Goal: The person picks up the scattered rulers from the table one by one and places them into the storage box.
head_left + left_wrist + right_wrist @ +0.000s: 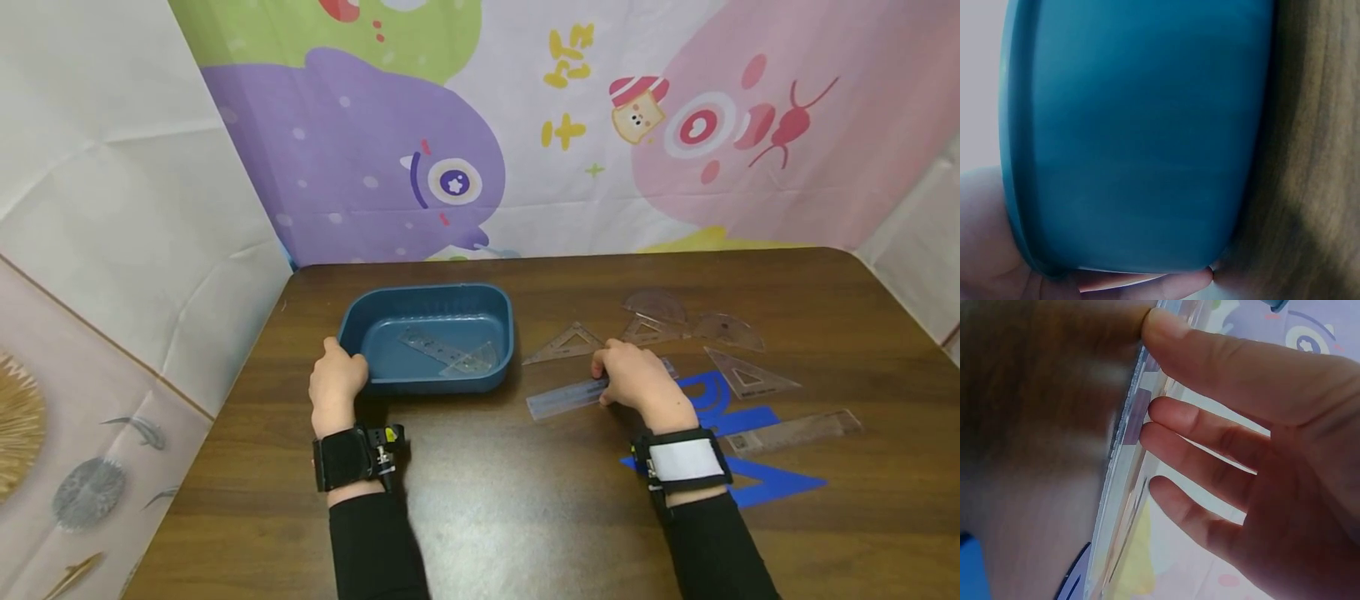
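At the front-left corner of a blue plastic basin (pixel 427 386), my left hand (pixel 336 385) grips the rim; in the left wrist view its fingers (pixel 1188 286) curve round the basin's wall (pixel 1141 144). Inside the basin lie a clear ruler (pixel 427 343) and a clear set square (pixel 480 360). To the right, my right hand (pixel 641 382) holds another clear ruler (pixel 558 400) between thumb and fingers. The right wrist view shows that ruler nearly edge-on, with the thumb (pixel 1169 328) and fingertips along it.
Behind and beside the right hand lie clear set squares (pixel 562 343), (pixel 750 377) and clear protractors (pixel 656 305), (pixel 727 331). Blue drawing tools (pixel 708 392), a blue set square (pixel 787 485) and a clear ruler (pixel 798 433) lie near the right wrist. A cartoon cloth (pixel 525 167) hangs behind the table.
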Demonstrator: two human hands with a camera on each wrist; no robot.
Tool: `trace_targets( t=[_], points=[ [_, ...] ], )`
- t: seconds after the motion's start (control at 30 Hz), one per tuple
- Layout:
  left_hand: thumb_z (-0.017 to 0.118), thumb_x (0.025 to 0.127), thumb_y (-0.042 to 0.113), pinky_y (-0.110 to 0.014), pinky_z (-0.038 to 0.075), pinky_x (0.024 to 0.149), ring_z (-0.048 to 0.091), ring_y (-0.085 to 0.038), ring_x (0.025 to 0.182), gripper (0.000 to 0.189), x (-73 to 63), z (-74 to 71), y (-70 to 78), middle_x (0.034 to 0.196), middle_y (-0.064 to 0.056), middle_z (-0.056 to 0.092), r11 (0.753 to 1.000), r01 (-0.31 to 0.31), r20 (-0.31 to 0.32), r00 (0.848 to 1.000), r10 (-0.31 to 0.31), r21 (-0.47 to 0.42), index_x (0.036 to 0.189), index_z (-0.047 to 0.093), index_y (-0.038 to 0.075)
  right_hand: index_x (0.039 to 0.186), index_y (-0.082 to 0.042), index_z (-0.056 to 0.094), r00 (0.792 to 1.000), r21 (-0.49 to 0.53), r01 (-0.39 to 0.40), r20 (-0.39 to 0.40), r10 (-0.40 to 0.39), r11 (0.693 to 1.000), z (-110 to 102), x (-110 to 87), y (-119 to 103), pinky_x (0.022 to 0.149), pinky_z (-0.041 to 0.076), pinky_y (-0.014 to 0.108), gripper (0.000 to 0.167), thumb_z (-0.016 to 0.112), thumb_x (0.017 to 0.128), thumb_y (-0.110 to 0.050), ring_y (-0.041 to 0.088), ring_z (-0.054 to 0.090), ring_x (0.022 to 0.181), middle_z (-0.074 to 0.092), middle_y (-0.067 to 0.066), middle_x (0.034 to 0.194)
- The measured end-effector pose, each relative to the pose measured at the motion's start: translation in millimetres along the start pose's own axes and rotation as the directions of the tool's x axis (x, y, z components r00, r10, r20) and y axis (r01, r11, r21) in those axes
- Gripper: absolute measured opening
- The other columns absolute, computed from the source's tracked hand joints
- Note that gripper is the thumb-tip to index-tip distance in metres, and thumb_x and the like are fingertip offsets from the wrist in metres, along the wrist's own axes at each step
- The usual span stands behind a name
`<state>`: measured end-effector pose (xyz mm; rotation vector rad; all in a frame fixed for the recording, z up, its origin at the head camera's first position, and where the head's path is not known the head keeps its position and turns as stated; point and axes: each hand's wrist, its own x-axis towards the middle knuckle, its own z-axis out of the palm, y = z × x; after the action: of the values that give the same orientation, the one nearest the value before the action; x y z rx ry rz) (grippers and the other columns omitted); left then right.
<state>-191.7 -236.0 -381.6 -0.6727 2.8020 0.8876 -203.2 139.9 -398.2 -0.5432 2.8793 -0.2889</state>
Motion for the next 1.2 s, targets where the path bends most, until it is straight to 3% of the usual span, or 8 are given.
trace_targets(
  t=[0.2, 0.43, 0.7, 1.03, 1.2],
  points=[
    [0.03, 0.089, 0.019, -0.056, 0.036, 0.091, 0.042, -0.051, 0.112, 0.06, 0.2, 0.5, -0.6, 0.131, -0.037, 0.036, 1.0, -0.002, -0.004, 1.0, 0.002, 0.0, 0.141, 0.011, -0.006, 0.082, -0.011, 0.058, 0.999, -0.007, 0.033, 0.006, -0.033, 0.999, 0.6, 0.2, 1.8, 0.068, 0.043, 0.044, 0.026, 0.078, 0.068, -0.018, 0.026, 0.05, 0.08, 0.049, 0.008, 0.091],
    [0.03, 0.089, 0.018, -0.056, 0.036, 0.091, 0.042, -0.051, 0.113, 0.061, 0.5, -1.2, -2.6, 0.132, -0.036, 0.035, 1.0, 0.012, -0.008, 1.0, -0.012, -0.004, 0.142, 0.01, -0.005, 0.105, -0.007, 0.065, 0.999, 0.006, 0.043, -0.025, -0.043, 0.999, 1.2, 2.8, -2.3, 0.083, 0.041, 0.053, 0.041, 0.078, 0.068, -0.016, 0.033, 0.057, 0.097, 0.059, 0.011, 0.104],
    [0.031, 0.09, 0.019, -0.056, 0.036, 0.092, 0.043, -0.05, 0.114, 0.06, 2.0, 2.6, -1.8, 0.132, -0.035, 0.037, 1.0, 0.014, -0.029, 0.999, -0.014, -0.021, 0.142, 0.013, -0.004, 0.096, -0.009, 0.069, 0.994, -0.095, 0.085, -0.067, -0.092, 0.992, 4.1, 4.0, 1.4, 0.083, 0.041, 0.051, 0.032, 0.078, 0.068, -0.022, 0.029, 0.06, 0.092, 0.062, 0.008, 0.097],
    [0.03, 0.088, 0.018, -0.056, 0.036, 0.091, 0.044, -0.05, 0.112, 0.06, 0.8, 2.0, -2.7, 0.131, -0.036, 0.038, 1.0, -0.007, -0.024, 1.0, 0.007, -0.007, 0.141, 0.013, -0.005, 0.085, -0.009, 0.067, 0.981, -0.163, 0.17, -0.067, -0.183, 0.972, 1.5, 8.7, -3.8, 0.074, 0.044, 0.046, 0.014, 0.073, 0.074, -0.016, 0.023, 0.061, 0.08, 0.06, 0.005, 0.086],
    [0.031, 0.089, 0.018, -0.056, 0.036, 0.091, 0.043, -0.051, 0.111, 0.06, 0.8, 1.4, -2.6, 0.131, -0.036, 0.038, 1.0, -0.009, -0.025, 1.0, 0.008, -0.004, 0.141, 0.013, -0.005, 0.093, -0.006, 0.068, 0.979, -0.13, 0.191, -0.047, -0.199, 0.973, -0.2, 7.1, -4.7, 0.069, 0.049, 0.043, 0.011, 0.062, 0.084, -0.008, 0.027, 0.062, 0.079, 0.059, 0.008, 0.089]
  ],
)
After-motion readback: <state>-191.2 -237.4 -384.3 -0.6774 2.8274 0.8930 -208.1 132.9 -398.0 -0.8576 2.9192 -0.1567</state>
